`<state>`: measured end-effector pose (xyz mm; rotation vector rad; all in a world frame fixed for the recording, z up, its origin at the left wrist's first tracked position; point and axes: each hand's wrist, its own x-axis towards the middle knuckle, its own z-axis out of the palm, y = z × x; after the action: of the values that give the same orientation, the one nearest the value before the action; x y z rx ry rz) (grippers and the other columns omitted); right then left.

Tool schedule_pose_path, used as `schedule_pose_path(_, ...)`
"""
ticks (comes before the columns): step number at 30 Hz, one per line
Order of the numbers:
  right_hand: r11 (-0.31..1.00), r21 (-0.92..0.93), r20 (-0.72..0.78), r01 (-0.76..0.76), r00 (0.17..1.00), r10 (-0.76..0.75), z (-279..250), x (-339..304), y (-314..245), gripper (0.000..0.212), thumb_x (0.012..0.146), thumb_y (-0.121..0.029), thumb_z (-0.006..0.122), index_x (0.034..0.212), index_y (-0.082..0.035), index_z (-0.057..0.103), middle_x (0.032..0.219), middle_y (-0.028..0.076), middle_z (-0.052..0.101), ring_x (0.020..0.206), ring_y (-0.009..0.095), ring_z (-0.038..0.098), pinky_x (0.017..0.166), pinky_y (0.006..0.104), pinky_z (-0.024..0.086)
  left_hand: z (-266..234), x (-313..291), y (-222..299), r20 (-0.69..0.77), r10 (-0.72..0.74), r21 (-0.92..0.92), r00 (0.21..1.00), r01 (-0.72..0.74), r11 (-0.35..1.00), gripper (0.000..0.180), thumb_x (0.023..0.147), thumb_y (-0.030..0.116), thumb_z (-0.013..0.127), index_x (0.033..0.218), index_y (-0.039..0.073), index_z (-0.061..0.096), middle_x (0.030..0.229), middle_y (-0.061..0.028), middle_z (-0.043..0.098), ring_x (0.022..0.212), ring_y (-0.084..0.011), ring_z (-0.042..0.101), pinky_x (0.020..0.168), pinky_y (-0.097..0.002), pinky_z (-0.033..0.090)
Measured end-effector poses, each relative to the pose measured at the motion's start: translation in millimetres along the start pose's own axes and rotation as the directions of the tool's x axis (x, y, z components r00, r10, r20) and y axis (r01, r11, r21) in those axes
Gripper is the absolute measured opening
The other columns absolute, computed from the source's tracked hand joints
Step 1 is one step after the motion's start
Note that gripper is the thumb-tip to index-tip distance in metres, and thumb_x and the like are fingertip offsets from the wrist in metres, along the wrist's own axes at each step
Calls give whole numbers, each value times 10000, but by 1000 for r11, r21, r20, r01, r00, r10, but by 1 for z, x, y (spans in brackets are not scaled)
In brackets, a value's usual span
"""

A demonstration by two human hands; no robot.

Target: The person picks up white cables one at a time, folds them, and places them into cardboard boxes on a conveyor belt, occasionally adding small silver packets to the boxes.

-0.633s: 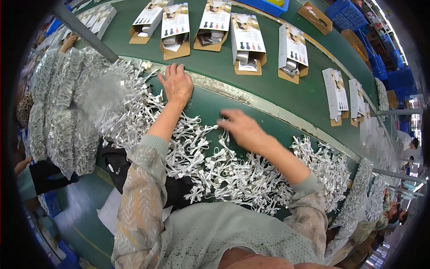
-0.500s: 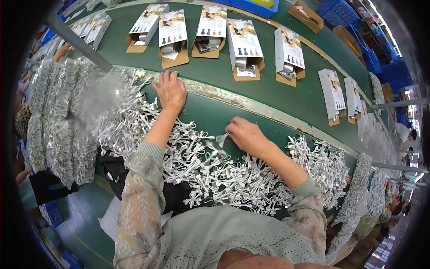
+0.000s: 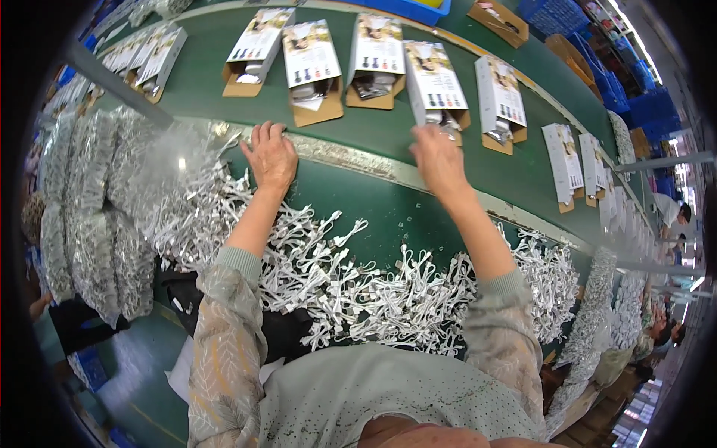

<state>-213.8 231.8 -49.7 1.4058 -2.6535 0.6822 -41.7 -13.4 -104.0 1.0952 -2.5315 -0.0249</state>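
My left hand [image 3: 270, 158] rests with fingers apart on the worn pale edge strip [image 3: 336, 151] between bench and belt. My right hand [image 3: 441, 163] reaches over that strip to the open lower end of a printed white carton [image 3: 433, 78]. Its fingers are bent together at the carton's mouth, and whatever they hold is hidden. Silvery packaging shows inside the carton, next to the fingertips. A heap of small white looped cables [image 3: 373, 299] spreads over the green bench [image 3: 366, 201] under my forearms.
More open cartons [image 3: 312, 56] lie along the green belt [image 3: 216, 112]. Clear bags packed with cables [image 3: 82, 224] stand at the left, and more bagged cables [image 3: 590, 328] at the right. Metal bars [image 3: 112, 78] cross both sides. Blue crates [image 3: 553, 16] line the far side; other people sit at the right.
My right hand has moved from the cable heap, where it held a white cable, up to a carton's mouth. The cartons have shifted right along the belt. My left hand stays on the strip.
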Motion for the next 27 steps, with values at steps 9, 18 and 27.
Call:
schedule_pose_path(9,915,399,272,52,947,-172,9,-86,-55,88,758,-88,631,811,-31,591,845,146,565,792,334,574,697,417,492,6,1,6,-38,-9,-29,999,8,1000,309,828,177,512,1109,51,534,1241,-105,498,1226,-263,414,1027,-584,243)
schedule_pose_path(18,958,-61,-255,-280,932,256,22,53,56,143,791,-151,619,779,-9,634,828,202,617,771,372,607,703,454,487,5,1,10,-5,-5,6,1000,5,1000,310,835,182,504,1123,75,544,1251,-89,502,1237,-254,406,1035,-580,235)
schedule_pose_path(27,841,460,63,285,934,-352,13,-23,-73,343,747,-99,633,1080,-45,569,1074,193,575,1031,350,543,907,426,447,-3,1,4,-17,10,-16,1000,-10,1000,269,815,163,532,1075,115,585,1227,-87,524,1220,-277,422,1028,-588,243)
